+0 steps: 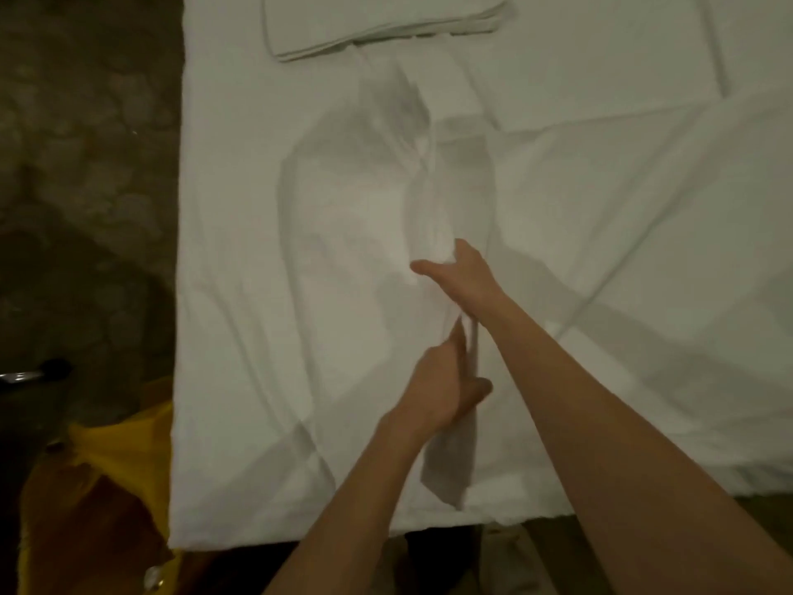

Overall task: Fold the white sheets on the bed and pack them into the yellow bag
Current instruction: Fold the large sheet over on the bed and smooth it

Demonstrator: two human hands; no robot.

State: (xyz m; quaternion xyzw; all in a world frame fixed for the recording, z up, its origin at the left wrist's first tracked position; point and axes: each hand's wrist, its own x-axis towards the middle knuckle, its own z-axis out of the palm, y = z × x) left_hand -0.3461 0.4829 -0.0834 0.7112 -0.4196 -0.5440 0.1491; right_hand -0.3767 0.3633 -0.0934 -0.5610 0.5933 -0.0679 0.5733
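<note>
The white sheet (433,216) is gathered along one edge, pinched by the left hand (442,392) near and gripped by the right hand (459,272) farther off. It is judged light and limp, best taken by its corners.

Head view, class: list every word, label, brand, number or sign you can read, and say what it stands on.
None can be read.
White sheet, folded stack, bed: plain, no print visible.
Yellow bag: no lettering shows; partly in dark.
</note>
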